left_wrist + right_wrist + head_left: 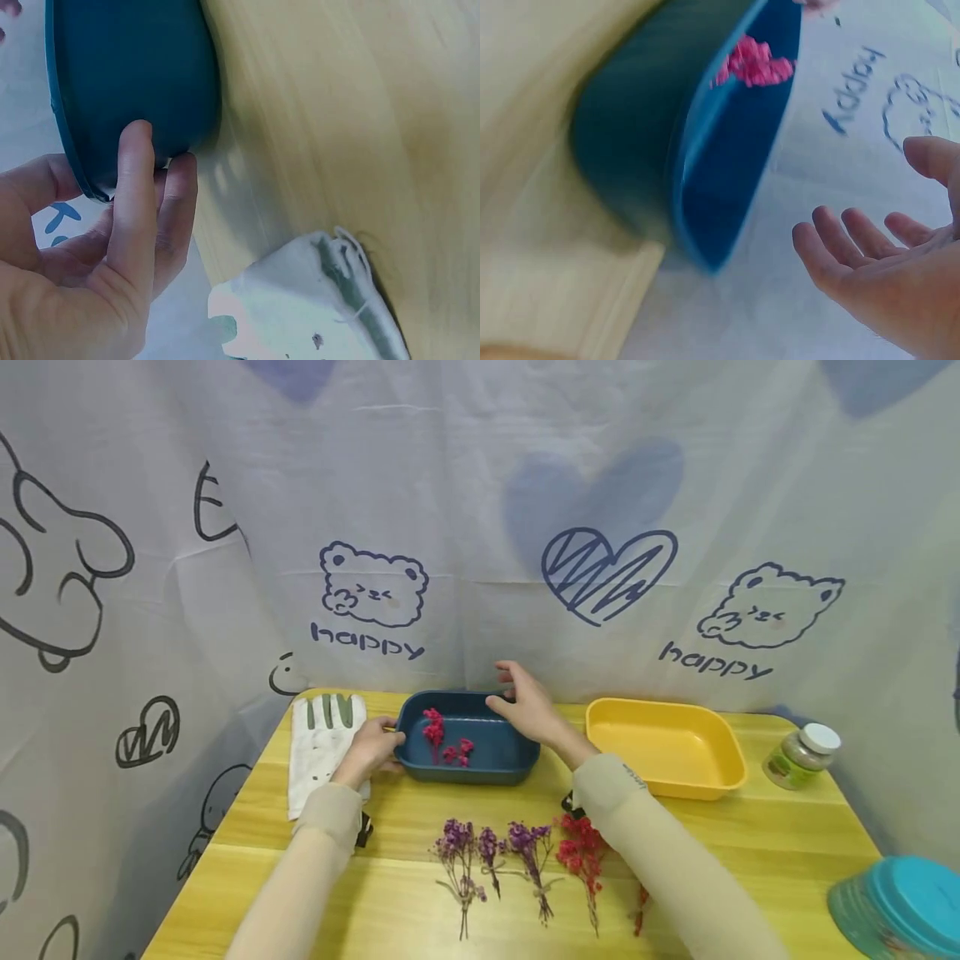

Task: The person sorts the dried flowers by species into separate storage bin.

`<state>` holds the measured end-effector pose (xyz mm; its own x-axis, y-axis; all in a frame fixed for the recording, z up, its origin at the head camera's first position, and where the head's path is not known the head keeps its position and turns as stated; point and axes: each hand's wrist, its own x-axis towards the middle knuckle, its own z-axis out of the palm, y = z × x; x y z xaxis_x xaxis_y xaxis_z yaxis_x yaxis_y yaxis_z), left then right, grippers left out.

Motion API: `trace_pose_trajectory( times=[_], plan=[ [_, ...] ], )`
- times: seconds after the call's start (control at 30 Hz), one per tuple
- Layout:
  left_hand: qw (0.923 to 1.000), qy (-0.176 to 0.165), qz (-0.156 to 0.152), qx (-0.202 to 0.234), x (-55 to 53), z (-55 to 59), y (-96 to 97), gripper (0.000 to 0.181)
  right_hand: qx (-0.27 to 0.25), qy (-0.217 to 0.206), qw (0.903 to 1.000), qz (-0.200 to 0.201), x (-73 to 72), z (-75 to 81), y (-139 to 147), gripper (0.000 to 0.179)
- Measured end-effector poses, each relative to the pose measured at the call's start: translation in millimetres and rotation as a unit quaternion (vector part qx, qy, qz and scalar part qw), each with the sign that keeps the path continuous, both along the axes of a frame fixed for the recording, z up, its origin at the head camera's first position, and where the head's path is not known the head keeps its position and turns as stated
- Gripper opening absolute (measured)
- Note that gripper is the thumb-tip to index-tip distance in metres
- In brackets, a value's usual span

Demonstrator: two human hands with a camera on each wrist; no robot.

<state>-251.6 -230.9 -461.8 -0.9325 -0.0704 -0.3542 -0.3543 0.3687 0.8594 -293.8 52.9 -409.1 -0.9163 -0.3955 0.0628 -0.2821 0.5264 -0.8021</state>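
A dark blue rectangular tray point(491, 745) stands near the table's back edge, with small sprigs of crimson dried flowers point(433, 728) inside at its left. My left hand point(371, 748) holds the tray's left end; in the left wrist view its thumb is at the rim and its fingers point(136, 195) lie against the outer wall. Over the tray's right back corner is my right hand point(534, 708), thumb and fingers spread apart with nothing between them. The right wrist view shows that hand's fingers point(832, 251) loosely bent, apart from the rim.
A yellow tray point(663, 787) stands right of the blue one, beside a white-lidded jar point(801, 757). Purple dried flowers point(527, 843) and red dried flowers point(581, 852) lie in front. A folded white cloth point(322, 756) is at left, a turquoise-lidded tub point(918, 893) at front right.
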Motion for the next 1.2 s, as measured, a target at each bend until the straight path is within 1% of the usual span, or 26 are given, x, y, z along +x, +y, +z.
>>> trace_pose_trajectory(
  times=[0.1,0.2,0.37,0.5,0.77,0.97,1.07,1.2],
  plan=[
    [1.0,-0.002,0.002,0.006,-0.1,0.0,-0.9,0.052,-0.019,-0.005,0.9998,-0.007,-0.7,5.5,24,0.066],
    [1.0,-0.003,0.002,0.009,-0.4,-0.1,-1.3,0.052,-0.021,-0.016,0.9995,-0.018,-1.0,8.9,45,0.067],
    [0.9999,-0.007,-0.005,0.01,-1.2,0.5,-2.2,0.055,-0.003,-0.009,0.9992,-0.039,1.9,10.4,77,0.065],
    [0.9998,-0.014,-0.01,0.009,-1.4,2.5,-4.3,0.056,0.01,0.003,0.9987,-0.049,10.4,10.4,101,0.064],
    [0.9996,-0.019,-0.018,0.003,-3.1,5.7,-6.9,0.058,0.026,0.01,0.9971,-0.07,37.4,5.9,140,0.062],
    [0.9997,-0.021,-0.014,-0.002,-4.0,3.0,-6.7,0.057,0.039,0.024,0.9964,-0.072,58.1,-0.4,164,0.061],
    [0.9996,-0.022,-0.015,-0.001,-4.3,1.3,-4.9,0.056,0.048,0.032,0.9957,-0.073,71.4,-3.9,175,0.061],
    [0.9996,-0.021,-0.019,-0.003,-4.6,2.2,-1.1,0.057,0.057,0.057,0.9938,-0.076,92.5,-9.4,187,0.058]
  ],
)
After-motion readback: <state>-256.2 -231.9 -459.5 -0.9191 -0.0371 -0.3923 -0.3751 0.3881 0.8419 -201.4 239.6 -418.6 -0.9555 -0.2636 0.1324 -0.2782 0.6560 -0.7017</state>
